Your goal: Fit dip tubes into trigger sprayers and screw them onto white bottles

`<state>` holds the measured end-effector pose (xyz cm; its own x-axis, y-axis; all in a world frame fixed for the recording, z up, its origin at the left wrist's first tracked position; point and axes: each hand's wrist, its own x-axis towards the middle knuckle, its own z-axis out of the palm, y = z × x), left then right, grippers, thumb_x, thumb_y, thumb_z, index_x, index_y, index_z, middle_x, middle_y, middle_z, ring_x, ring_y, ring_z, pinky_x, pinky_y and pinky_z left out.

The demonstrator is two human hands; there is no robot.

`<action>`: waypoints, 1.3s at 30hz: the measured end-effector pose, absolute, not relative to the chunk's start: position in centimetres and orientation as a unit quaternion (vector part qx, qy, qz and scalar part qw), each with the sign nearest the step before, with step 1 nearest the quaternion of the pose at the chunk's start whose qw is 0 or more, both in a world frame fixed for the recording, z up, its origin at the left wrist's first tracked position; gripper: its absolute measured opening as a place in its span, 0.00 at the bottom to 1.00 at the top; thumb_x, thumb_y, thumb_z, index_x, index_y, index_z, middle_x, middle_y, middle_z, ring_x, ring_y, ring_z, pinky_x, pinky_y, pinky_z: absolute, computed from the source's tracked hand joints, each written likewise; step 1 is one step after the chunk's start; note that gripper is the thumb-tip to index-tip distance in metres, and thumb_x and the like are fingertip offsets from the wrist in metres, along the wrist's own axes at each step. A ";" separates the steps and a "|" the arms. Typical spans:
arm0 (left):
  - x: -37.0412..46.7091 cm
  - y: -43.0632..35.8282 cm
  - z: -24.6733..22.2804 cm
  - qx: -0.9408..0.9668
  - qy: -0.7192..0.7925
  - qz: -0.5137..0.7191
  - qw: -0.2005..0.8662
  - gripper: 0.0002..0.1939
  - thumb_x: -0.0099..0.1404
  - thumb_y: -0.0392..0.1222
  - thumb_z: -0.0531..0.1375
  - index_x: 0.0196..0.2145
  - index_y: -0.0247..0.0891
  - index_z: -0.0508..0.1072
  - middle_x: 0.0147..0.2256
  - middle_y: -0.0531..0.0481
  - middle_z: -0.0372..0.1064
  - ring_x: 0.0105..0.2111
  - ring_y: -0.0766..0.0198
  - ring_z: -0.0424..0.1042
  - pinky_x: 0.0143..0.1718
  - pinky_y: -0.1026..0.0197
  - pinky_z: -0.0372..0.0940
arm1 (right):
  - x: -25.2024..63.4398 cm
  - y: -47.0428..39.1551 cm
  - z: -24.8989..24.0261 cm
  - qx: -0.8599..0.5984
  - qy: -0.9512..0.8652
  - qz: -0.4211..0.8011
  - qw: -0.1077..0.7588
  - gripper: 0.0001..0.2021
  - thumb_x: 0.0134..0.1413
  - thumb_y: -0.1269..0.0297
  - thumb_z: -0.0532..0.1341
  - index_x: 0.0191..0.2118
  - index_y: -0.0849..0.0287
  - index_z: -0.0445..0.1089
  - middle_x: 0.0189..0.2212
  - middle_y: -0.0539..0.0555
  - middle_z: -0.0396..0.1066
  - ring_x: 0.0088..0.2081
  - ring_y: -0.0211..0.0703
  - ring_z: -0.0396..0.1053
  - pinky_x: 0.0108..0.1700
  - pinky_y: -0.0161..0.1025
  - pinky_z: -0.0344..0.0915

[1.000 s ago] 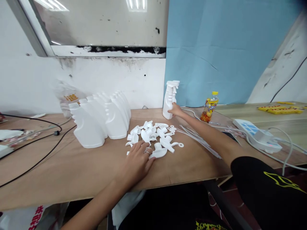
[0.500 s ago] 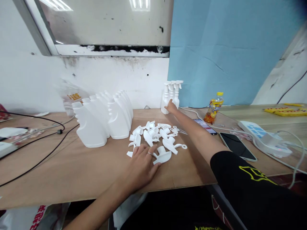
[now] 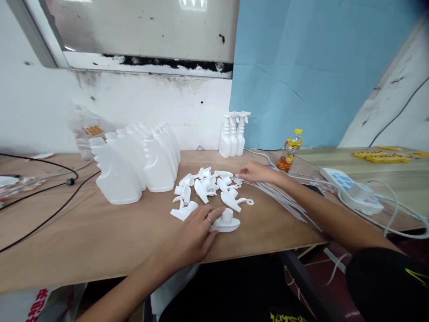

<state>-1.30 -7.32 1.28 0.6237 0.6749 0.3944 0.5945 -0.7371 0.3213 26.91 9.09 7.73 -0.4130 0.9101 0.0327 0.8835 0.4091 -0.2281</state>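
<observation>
Drawn back from the wall since half a second ago, our right hand [image 3: 252,172] has left the bottles there and reaches the flat white plastic ring washers [image 3: 237,180], its fingertips bunched; we cannot tell whether they grip one. Our left hand [image 3: 196,232], well apart from it, pinches a white plastic trigger spray head [image 3: 226,225] between thumb and forefinger near the table's front edge.

Just beyond our fingers lies a loose pile of white plastic trigger heads [image 3: 201,191], and to the right of it, partly under our right forearm, a fan of thin whitish plastic tubes [image 3: 281,199].

Farther back stand three upright white plastic spray bottles topped with trigger heads [image 3: 233,144]; we judge these complete, though we cannot see whether tubes run inside. On our left, two ranks of open-necked white plastic bottles [image 3: 160,169] wait without heads on the brown tabletop [image 3: 100,250]. With so many bare necks and loose parts, we judge the work to be in its early stages.
</observation>
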 end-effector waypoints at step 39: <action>-0.5 -7.8 1.5 0.912 0.334 0.229 0.068 0.18 0.74 0.44 0.54 0.60 0.47 0.62 0.44 0.49 0.72 0.42 0.59 0.73 0.42 0.58 0.68 | 22.7 -7.3 -0.1 -0.271 -0.872 0.064 0.402 0.14 0.62 0.62 0.64 0.52 0.54 0.68 0.49 0.58 0.74 0.52 0.48 0.74 0.55 0.43 0.72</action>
